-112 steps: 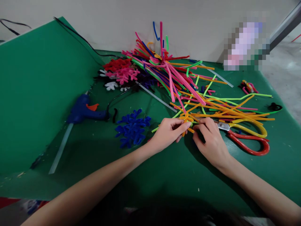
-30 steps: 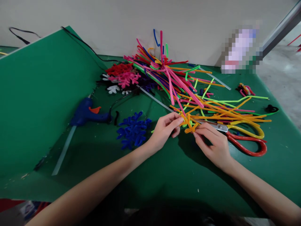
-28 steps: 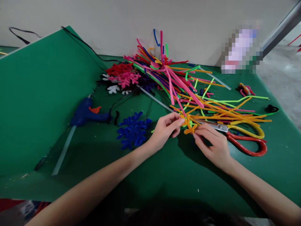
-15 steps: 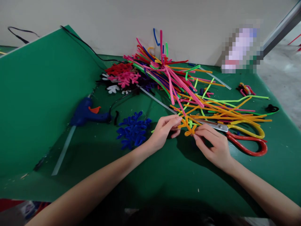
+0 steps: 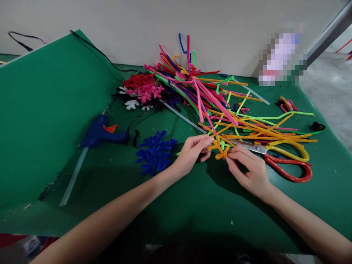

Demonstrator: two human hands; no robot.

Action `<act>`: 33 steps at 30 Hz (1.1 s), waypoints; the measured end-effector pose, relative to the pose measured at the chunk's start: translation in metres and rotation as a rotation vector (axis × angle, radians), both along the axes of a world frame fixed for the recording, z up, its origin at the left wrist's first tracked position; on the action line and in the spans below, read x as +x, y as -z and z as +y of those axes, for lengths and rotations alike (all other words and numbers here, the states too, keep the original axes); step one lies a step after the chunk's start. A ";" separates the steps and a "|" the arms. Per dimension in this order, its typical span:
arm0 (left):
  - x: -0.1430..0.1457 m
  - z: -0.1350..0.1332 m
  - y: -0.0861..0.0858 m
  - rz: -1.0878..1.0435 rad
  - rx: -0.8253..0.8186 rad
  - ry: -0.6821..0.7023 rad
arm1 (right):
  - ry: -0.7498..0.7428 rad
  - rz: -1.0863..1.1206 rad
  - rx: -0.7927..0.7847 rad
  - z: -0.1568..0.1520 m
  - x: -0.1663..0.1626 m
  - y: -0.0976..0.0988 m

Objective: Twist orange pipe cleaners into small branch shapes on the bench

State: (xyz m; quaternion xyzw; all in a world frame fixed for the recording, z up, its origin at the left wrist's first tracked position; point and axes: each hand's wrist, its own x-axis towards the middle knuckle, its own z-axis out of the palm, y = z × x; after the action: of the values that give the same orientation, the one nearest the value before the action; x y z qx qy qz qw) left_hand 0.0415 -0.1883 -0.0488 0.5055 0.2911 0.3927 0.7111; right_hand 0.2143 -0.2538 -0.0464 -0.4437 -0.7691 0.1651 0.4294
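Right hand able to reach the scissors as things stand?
Probably yes. The right hand sits just beside the scissors, and the red handle lies free; only orange pipe cleaners touch the yellow handle.

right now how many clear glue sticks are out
3 in view. One glue stick runs from the blue glue gun, a second stick runs from the pipe cleaner pile toward the left hand, a third stick lies right of the pile. More may be hidden underneath.
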 end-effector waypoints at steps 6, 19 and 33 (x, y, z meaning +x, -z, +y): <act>0.000 0.000 0.000 0.039 -0.034 -0.018 | -0.123 -0.063 -0.009 0.000 0.001 0.002; 0.000 0.000 0.001 0.049 -0.069 -0.024 | -0.189 -0.075 -0.056 0.000 0.001 0.001; 0.002 -0.002 -0.002 0.073 -0.035 0.012 | -0.190 -0.069 -0.054 -0.001 0.002 0.001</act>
State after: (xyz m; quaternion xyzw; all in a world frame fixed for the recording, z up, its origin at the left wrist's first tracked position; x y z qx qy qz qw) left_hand 0.0435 -0.1898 -0.0472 0.5084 0.3206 0.3646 0.7112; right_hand 0.2164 -0.2547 -0.0473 -0.3858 -0.8173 0.2104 0.3727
